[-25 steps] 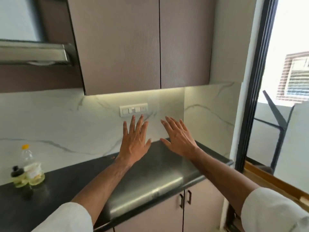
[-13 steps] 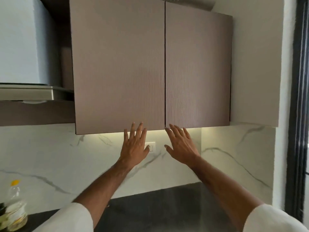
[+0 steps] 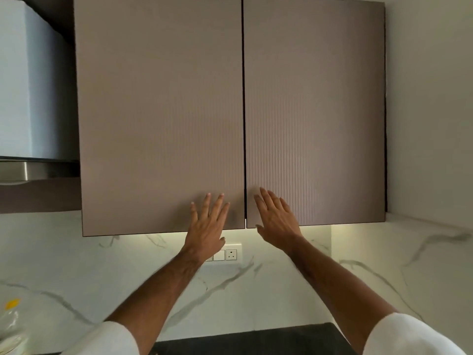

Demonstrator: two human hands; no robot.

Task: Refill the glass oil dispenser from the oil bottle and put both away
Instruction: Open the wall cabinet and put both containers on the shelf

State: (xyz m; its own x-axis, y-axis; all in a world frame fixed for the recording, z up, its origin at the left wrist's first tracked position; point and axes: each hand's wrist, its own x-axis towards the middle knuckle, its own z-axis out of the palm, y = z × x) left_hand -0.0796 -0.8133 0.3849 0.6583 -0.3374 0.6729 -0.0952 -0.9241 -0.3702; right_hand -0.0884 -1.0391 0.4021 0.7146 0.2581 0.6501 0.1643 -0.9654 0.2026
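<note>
Yellow-capped and clear plastic, the oil bottle [image 3: 11, 319] sits cut off at the lower-left edge, blurred, far left of and below the left hand [image 3: 207, 226]; the glass dispenser cannot be made out there. Above it hangs a brushed-steel hood [image 3: 28, 170] with a pale boxy chimney, well left of the same hand. Next comes the left cabinet door [image 3: 158, 111], flat, taupe and finely ribbed in vertical lines; the left hand lies over its lower right corner, fingers straight and spread, gripping nothing. Just below that hand a white rectangular switch plate [image 3: 229, 254] sits on the veined white marble backsplash [image 3: 76, 267]. A dark seam parts the doors. The right hand [image 3: 277, 219], its fingers straight and holding nothing, lies over the lower left corner of the right cabinet door [image 3: 314, 111]; whether either touches, I cannot tell. Below both forearms runs the dark tabletop [image 3: 256, 340].
</note>
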